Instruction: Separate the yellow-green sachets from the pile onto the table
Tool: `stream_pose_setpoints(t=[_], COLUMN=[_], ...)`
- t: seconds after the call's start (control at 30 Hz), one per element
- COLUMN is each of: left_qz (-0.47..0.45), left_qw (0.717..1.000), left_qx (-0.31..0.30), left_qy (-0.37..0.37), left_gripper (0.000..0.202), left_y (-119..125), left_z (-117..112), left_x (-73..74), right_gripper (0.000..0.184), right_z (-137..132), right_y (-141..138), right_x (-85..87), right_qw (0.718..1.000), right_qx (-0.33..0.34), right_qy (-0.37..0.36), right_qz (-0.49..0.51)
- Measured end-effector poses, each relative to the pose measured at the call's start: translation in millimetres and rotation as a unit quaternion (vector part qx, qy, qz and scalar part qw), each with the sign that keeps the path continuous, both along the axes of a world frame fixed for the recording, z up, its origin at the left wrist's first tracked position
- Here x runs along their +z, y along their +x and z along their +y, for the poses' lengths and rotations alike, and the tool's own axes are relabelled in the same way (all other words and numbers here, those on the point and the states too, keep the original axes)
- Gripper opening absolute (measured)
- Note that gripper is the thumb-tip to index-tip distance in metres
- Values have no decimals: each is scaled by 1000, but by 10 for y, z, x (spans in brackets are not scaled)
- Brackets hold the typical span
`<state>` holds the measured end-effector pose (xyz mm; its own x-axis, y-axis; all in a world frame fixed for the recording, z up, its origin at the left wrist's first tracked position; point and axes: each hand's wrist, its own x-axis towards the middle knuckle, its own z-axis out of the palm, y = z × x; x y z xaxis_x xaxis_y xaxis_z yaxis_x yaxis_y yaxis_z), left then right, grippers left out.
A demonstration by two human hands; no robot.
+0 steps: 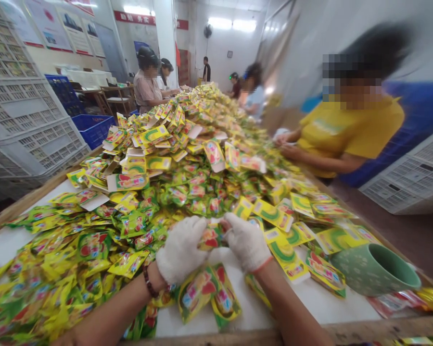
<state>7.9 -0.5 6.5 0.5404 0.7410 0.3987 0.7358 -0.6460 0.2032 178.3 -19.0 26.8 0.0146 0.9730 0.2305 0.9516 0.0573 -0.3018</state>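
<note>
My left hand (pixel 184 250) and my right hand (pixel 247 242), both in white knit gloves, meet over the near middle of the table. Their fingers close on the two sides of a small yellow-and-red candy pack (pixel 211 237); whether it is a box or a sachet is hard to make out. Below them, a yellow-green candy box (pixel 197 293) and a second candy box (pixel 225 298) lie face up on the white tabletop (pixel 187 327). Loose candy sachets (pixel 94 245) spread beside my left hand. Flat yellow boxes (pixel 285 254) lie by my right hand.
A long heap of candy boxes (pixel 155 137) and sachets runs down the table. At the right edge a green cup (pixel 371 269) lies tilted. A person in a yellow shirt (pixel 346 129) works on the right; several others sit farther back. White crates (pixel 39 125) are stacked left.
</note>
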Motion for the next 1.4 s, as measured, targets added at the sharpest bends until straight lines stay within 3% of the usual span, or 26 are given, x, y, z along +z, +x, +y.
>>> stream_pose_setpoints(t=[0.1, 0.2, 0.3, 0.37, 0.47, 0.6, 0.73, 0.83, 0.93, 1.0, 1.03, 1.13, 1.2, 1.23, 1.33, 1.4], left_qz=[8, 21, 2, -7, 1, 12, 22, -5, -75, -156, -212, -400, -493, -518, -532, -523], left_qw=[1000, 1000, 1000, 1000, 1000, 1000, 999, 998, 994, 971, 945, 812, 734, 713, 705, 710], left_qx=[-16, -10, 10, 16, 4, -10, 35, 60, 35, -11, -35, -89, -95, -99, -118, -118], left_qy=[-2, -13, -2, 11, 24, 15, 18, 11, -69, -181, -248, -415, -458, -462, -453, -456], left_gripper=[33, 35, 36, 37, 40, 39, 42, 41, 33, 25, 24, 37, 51, 55, 54, 51], left_y=[39, 56, -6, -64, -115, -104, -72, -27, 15, 28, 30, 39, 50, 56, 53, 28], left_z=[-29, -27, 35, 81, 112, 110, 111, 79, 43, 43, 50, 73, 74, 70, 61, 70], left_x=[21, 48, 64, 66, 46, 3, 6, 22, 36, 44, 49, 65, 79, 86, 100, 100], right_gripper=[24, 19, 26, 25, 15, 20, 31, 30, 22, 18, 19, 24, 24, 25, 32, 34], right_z=[-25, -44, -37, -19, 2, -12, -54, -66, -43, -14, 1, 29, 28, 23, 5, -3], right_y=[-21, -7, 73, 120, 107, -22, -85, -67, -27, -8, -5, -26, -55, -70, -98, -100], right_x=[-2, 10, 9, -4, -20, -4, 16, -10, -67, -102, -116, -129, -122, -118, -106, -100], right_qw=[1000, 987, 920, 883, 889, 894, 862, 828, 834, 853, 861, 872, 863, 851, 797, 779], right_qx=[-12, 30, 74, 70, 61, 122, 58, 67, 95, 107, 110, 77, 37, 30, 47, 51], right_qy=[27, 21, -30, -62, -45, -33, -108, -183, -197, -142, -99, 47, 81, 73, 12, -15], right_qz=[6, 156, 384, 459, 452, 430, 492, 526, 507, 491, 487, 480, 498, 519, 602, 625])
